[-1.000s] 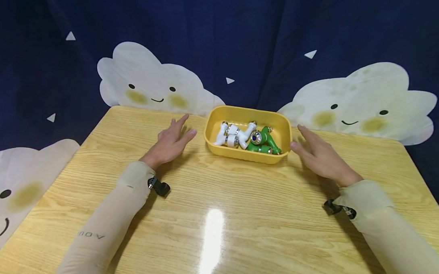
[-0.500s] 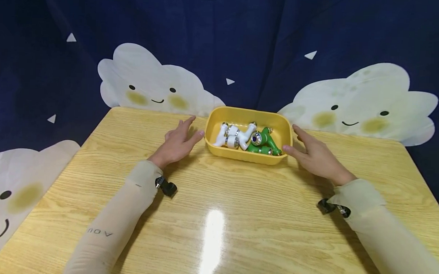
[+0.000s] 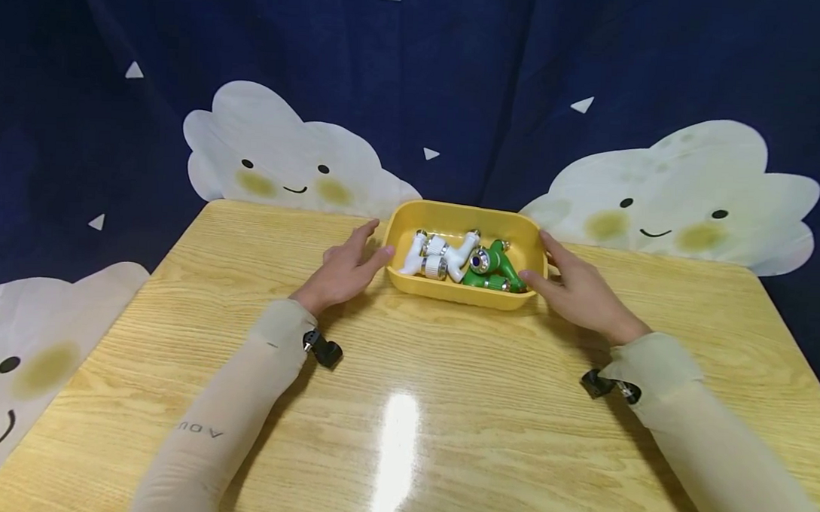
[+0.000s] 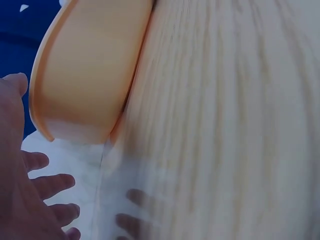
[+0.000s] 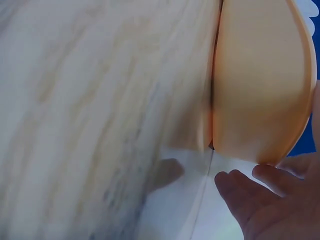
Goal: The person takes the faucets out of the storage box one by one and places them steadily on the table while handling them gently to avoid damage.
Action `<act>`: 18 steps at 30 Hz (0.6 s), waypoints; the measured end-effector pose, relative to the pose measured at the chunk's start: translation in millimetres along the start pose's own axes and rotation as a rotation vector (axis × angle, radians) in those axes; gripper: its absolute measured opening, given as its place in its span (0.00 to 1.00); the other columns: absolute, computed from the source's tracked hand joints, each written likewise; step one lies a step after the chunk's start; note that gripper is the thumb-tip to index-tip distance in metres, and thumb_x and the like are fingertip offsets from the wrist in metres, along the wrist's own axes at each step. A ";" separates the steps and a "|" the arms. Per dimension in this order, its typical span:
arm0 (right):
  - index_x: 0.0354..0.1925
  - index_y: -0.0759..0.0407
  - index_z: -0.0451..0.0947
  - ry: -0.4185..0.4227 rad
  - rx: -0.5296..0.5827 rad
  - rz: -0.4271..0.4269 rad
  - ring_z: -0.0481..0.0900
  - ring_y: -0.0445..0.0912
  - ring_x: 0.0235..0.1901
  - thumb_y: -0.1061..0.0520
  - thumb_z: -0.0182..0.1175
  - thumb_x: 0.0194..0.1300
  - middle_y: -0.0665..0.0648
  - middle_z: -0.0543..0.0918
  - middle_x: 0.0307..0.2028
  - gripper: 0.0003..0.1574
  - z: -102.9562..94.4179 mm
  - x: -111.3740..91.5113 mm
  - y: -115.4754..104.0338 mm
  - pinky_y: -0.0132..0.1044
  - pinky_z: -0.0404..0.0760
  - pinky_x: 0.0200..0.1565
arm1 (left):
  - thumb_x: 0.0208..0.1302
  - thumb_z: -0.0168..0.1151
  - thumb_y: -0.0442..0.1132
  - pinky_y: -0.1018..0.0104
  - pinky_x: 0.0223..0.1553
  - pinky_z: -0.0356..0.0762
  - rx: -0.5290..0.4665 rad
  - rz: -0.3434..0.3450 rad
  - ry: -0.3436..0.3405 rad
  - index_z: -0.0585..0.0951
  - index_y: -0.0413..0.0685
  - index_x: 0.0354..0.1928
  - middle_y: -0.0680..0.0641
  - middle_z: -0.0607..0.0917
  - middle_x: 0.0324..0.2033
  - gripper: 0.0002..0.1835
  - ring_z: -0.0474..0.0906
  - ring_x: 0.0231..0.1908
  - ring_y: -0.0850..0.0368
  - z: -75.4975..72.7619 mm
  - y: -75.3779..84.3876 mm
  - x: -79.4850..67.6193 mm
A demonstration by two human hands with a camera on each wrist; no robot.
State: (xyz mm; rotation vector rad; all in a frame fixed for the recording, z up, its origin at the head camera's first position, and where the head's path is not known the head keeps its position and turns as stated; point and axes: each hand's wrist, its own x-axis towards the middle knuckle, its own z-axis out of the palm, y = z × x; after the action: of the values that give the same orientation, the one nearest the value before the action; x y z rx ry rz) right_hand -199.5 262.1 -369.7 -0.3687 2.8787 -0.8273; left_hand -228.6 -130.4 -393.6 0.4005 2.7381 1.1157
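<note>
A yellow plastic tub (image 3: 463,294) stands at the far side of the wooden table. Inside it lie white angle valves (image 3: 459,256) with ribbed handles and metal threaded ends, beside green angle valves (image 3: 496,260). At the tub's left end is my left hand (image 3: 343,272), fingers spread, the thumb tip overlapping the rim in the head view; the left wrist view shows its fingers apart from the wall. My right hand (image 3: 583,291) is at the right end, thumb over the rim and straight fingers (image 5: 274,179) right by the outer wall. Neither hand curls around the tub.
The wooden table (image 3: 309,433) reaches toward me, with a bright light reflection in front of the tub. A dark blue curtain (image 3: 457,77) with white clouds hangs right behind the table's far edge. Black wrist cameras (image 3: 323,349) are on both sleeves.
Both hands have moved inward toward the tub's ends. The right thumb has come over the rim, and the left thumb has reached the left rim. The tub and valves stay in place.
</note>
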 end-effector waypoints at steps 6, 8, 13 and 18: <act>0.84 0.55 0.33 -0.004 -0.008 0.014 0.65 0.68 0.74 0.28 0.50 0.74 0.65 0.51 0.82 0.61 0.9 2.6 -1.7 0.63 0.71 0.69 | 0.72 0.45 0.72 0.38 0.77 0.43 0.012 -0.017 0.011 0.47 0.56 0.83 0.44 0.56 0.82 0.48 0.55 0.80 0.39 3.1 3.7 3.2; 0.83 0.56 0.33 -0.007 -0.008 0.020 0.65 0.68 0.75 0.29 0.51 0.74 0.65 0.51 0.82 0.61 0.5 3.3 -2.1 0.62 0.71 0.69 | 0.72 0.47 0.71 0.38 0.77 0.43 -0.002 -0.022 0.023 0.48 0.57 0.83 0.45 0.58 0.82 0.47 0.57 0.80 0.40 3.5 5.4 4.4; 0.83 0.56 0.32 -0.010 -0.004 0.034 0.66 0.69 0.73 0.31 0.53 0.74 0.65 0.50 0.82 0.61 0.4 4.8 -3.1 0.62 0.72 0.68 | 0.72 0.49 0.69 0.38 0.79 0.48 -0.026 -0.020 0.025 0.50 0.59 0.83 0.46 0.60 0.81 0.45 0.56 0.80 0.42 5.3 8.5 7.9; 0.83 0.56 0.32 -0.010 0.024 0.051 0.68 0.68 0.73 0.33 0.55 0.73 0.64 0.49 0.82 0.62 2.1 5.6 -3.1 0.61 0.72 0.69 | 0.74 0.54 0.61 0.41 0.78 0.56 -0.095 -0.006 0.006 0.49 0.60 0.83 0.48 0.58 0.82 0.43 0.55 0.81 0.44 9.2 10.2 11.8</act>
State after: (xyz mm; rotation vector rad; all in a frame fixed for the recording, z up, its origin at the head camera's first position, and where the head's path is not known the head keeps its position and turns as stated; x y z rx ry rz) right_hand -203.9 257.0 -370.1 -0.2948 2.8533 -0.8483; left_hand -235.7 -113.8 -393.4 0.3762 2.6770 1.2411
